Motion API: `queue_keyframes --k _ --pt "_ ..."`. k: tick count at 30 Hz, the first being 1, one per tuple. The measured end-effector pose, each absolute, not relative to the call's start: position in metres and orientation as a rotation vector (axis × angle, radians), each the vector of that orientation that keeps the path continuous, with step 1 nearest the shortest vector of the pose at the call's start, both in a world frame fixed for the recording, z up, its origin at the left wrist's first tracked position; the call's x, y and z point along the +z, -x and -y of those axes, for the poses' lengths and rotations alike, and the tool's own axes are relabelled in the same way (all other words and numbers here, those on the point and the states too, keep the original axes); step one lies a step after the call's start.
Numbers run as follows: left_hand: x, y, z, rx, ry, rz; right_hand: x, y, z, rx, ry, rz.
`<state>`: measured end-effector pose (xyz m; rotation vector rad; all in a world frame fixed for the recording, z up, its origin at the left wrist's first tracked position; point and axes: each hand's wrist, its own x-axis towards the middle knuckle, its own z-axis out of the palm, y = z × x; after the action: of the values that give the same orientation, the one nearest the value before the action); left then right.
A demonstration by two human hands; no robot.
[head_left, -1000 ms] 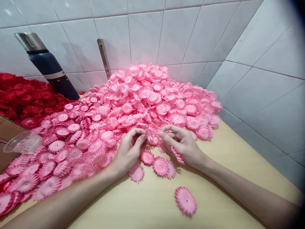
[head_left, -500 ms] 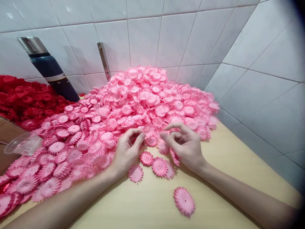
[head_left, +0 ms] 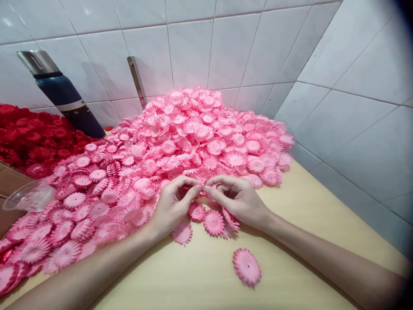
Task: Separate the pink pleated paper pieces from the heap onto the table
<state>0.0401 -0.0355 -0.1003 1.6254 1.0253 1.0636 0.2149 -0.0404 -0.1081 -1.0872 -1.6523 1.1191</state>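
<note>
A large heap of pink pleated paper flowers (head_left: 200, 129) covers the back of a pale wooden table (head_left: 290, 241). At the heap's front edge, my left hand (head_left: 172, 204) is closed in a pinch of thumb and forefinger; what it pinches is hidden. My right hand (head_left: 237, 200) is curled, its fingertips touching those of the left hand. A small stack of pink flowers (head_left: 230, 217) is tucked under its palm. Three loose pink flowers (head_left: 213, 221) lie just below both hands. One more pink flower (head_left: 247, 267) lies alone nearer to me.
A heap of red paper flowers (head_left: 35, 137) lies at the left. A dark blue flask with a steel cap (head_left: 64, 97) leans on the white tiled wall, beside a metal bracket (head_left: 137, 82). A clear plastic cup (head_left: 27, 196) lies at the left edge. Tiled wall closes the right side.
My right hand has moved left and closed its raised fingers, so its fingertips now meet those of my left hand. The left hand has barely moved.
</note>
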Motion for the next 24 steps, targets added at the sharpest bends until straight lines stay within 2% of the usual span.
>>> queue_keyframes --k 24 --pt "-0.0959 -0.0402 0.0384 1.012 -1.765 -1.096 -0.1057 -0.2176 0.0388 1.285 1.047 1.590"
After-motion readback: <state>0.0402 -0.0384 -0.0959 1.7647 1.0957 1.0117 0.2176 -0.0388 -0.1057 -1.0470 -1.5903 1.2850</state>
